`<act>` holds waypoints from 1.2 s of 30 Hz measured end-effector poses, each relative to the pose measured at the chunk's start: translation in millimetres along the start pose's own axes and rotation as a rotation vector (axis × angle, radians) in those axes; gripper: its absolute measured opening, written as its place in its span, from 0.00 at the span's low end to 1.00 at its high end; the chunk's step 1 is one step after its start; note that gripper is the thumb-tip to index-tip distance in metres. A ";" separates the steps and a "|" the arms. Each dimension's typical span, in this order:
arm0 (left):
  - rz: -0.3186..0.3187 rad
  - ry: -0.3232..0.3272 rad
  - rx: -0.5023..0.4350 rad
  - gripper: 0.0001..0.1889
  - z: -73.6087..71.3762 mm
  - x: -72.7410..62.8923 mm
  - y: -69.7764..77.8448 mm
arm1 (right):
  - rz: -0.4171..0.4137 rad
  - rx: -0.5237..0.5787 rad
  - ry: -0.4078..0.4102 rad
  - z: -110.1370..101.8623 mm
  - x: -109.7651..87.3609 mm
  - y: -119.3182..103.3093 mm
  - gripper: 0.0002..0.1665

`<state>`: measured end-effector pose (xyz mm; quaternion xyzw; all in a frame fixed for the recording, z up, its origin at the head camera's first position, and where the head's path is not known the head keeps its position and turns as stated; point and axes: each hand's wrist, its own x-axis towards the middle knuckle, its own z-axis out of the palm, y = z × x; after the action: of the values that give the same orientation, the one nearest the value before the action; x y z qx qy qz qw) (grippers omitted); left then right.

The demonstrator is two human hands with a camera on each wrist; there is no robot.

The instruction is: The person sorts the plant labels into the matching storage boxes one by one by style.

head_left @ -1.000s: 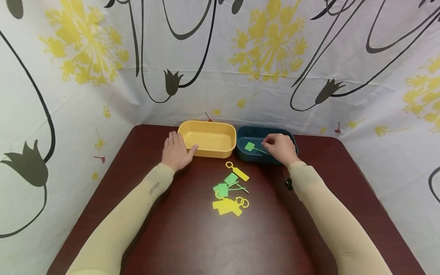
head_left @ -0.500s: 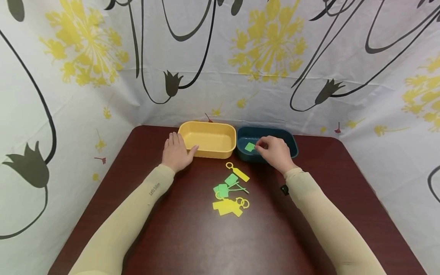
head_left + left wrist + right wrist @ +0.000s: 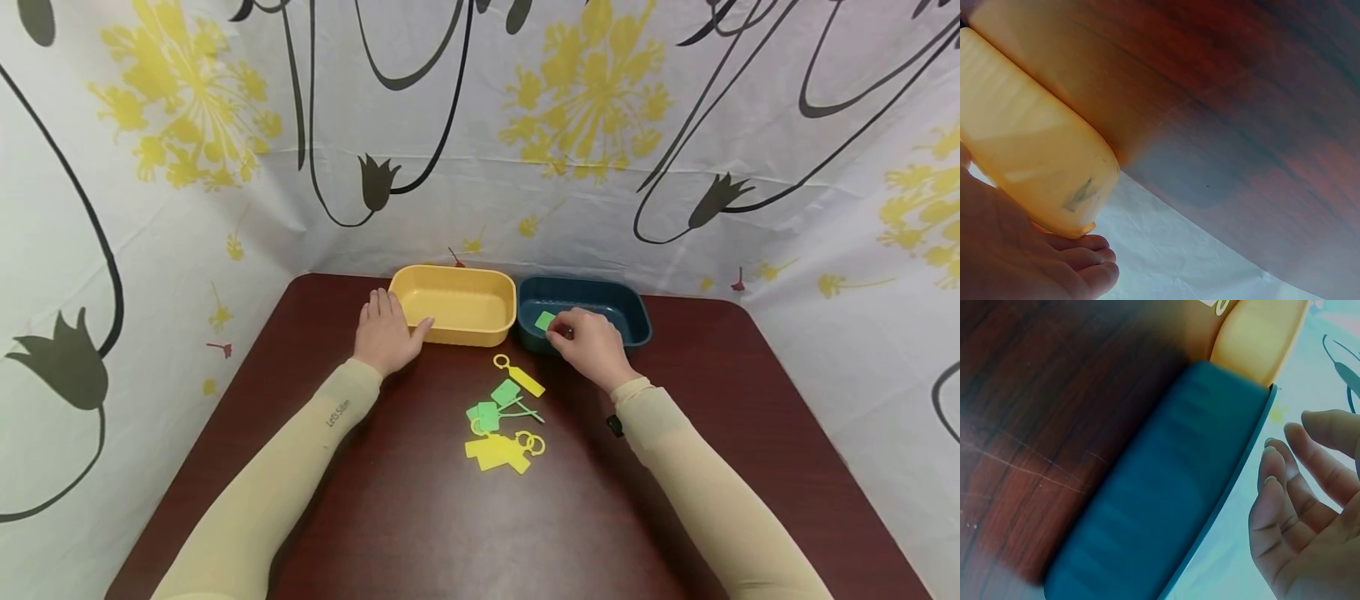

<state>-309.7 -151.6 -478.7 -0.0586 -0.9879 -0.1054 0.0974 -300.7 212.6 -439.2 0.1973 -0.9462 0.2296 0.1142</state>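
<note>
My left hand [image 3: 385, 335] rests with straight fingers on the left front corner of the yellow bin [image 3: 452, 337]; in the left wrist view its fingers lie along the rim. My right hand [image 3: 588, 343] is over the front rim of the dark blue bin [image 3: 630, 310]. Its fingers are loosely bent, and the right wrist view shows nothing between the thumb and fingertips. Inside the blue bin lies a green square-headed tag [image 3: 544, 320], its thin tail hidden by the right hand. In front of the bins lies a yellow ring tag [image 3: 526, 381].
Two groups lie on the dark red table [image 3: 420, 517]: green tags with thin tails [image 3: 488, 416] and several overlapping yellow tags with rings [image 3: 495, 451]. The bins stand side by side against a patterned cloth [image 3: 465, 192].
My right hand has moved left and toward me, from inside the blue bin to its front rim. It now hides most of the green tag. My left hand has stayed in place.
</note>
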 end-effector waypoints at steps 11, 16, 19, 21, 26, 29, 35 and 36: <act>-0.005 -0.008 0.007 0.54 0.6 0.3 0.2 | -0.044 -0.018 -0.054 17.4 -7.0 -7.8 0.04; -0.011 -0.013 0.012 0.54 2.0 0.9 0.3 | -0.063 -0.020 -0.097 24.5 -9.7 -12.3 0.04; -0.014 -0.016 0.012 0.54 1.7 1.2 0.3 | -0.080 -0.029 -0.117 28.6 -10.7 -14.9 0.04; -0.015 -0.018 0.010 0.54 1.3 1.1 0.5 | -0.095 -0.038 -0.137 31.2 -11.8 -16.7 0.04; -0.013 -0.017 0.007 0.54 -0.2 0.6 0.7 | -0.125 -0.045 -0.193 37.1 -15.6 -20.8 0.06; -0.013 -0.013 0.013 0.54 0.3 0.7 0.5 | -0.135 -0.041 -0.225 39.5 -18.0 -22.2 0.07; -0.012 -0.011 0.011 0.54 0.8 0.5 0.2 | -0.137 -0.049 -0.289 41.4 -22.2 -23.4 0.07; -0.013 -0.012 0.013 0.54 0.5 0.2 0.1 | -0.136 -0.048 -0.298 41.8 -22.9 -23.7 0.07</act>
<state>-310.0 -151.4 -479.1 -0.0523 -0.9895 -0.0994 0.0914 -275.3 180.6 -473.3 0.2903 -0.9423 0.1667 -0.0076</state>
